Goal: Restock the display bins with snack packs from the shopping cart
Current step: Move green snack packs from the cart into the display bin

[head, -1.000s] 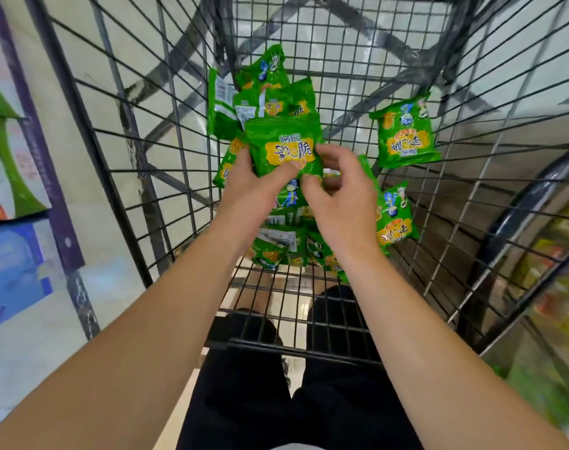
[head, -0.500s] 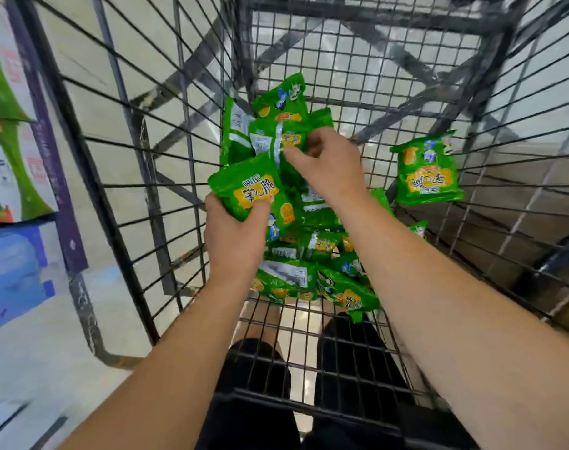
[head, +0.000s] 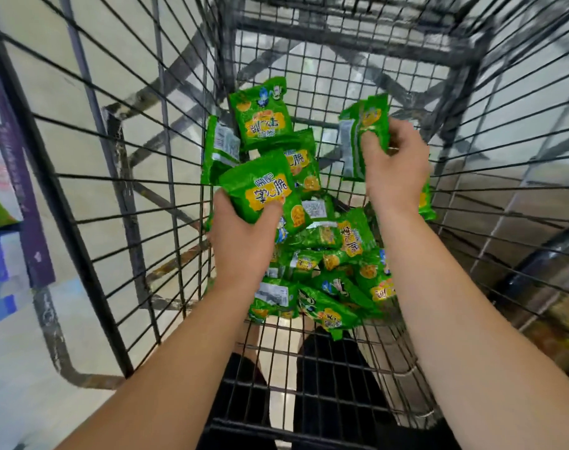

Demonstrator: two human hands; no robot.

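- Looking down into the wire shopping cart (head: 140, 177), I see its mesh walls around both of my forearms.
- A heap of green snack packs (head: 328, 254) lies on the cart floor, between my arms.
- My left hand (head: 244, 235) has its grip closed on one green pack (head: 260, 190), face up, above the heap.
- My right hand (head: 395, 164) holds a second pack (head: 364, 131) edge-on, fingers curled round it, raised near the cart's right wall.

We are seeing green packs (head: 322, 241) showing yellow labels in a dark wire cart (head: 140, 177); at nine o'clock, a purple-edged green and blue poster (head: 4, 203).
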